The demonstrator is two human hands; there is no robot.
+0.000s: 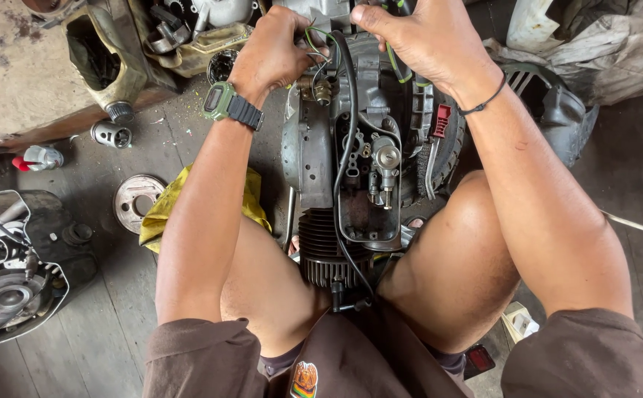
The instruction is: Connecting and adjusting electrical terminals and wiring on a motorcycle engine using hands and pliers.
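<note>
A grey scooter engine [314, 155] with cooling fins, a carburettor and a black hose stands on the floor between my bare knees. My left hand [273, 51], with a green wristwatch, is clenched at the engine's top left, closed around thin green and black wires by a brass fitting. Gripping the engine's upper part near a green wire is my right hand [428, 37], which has a black band on its wrist. What its fingers close on is partly hidden.
A yellow rag [161, 210] lies under my left arm. A round metal disc [135, 200], a small cylinder part [112, 134] and a red-capped bottle [37, 158] lie on the left floor. Another engine casing [12, 284] sits lower left; a grey tarp [609, 51] upper right.
</note>
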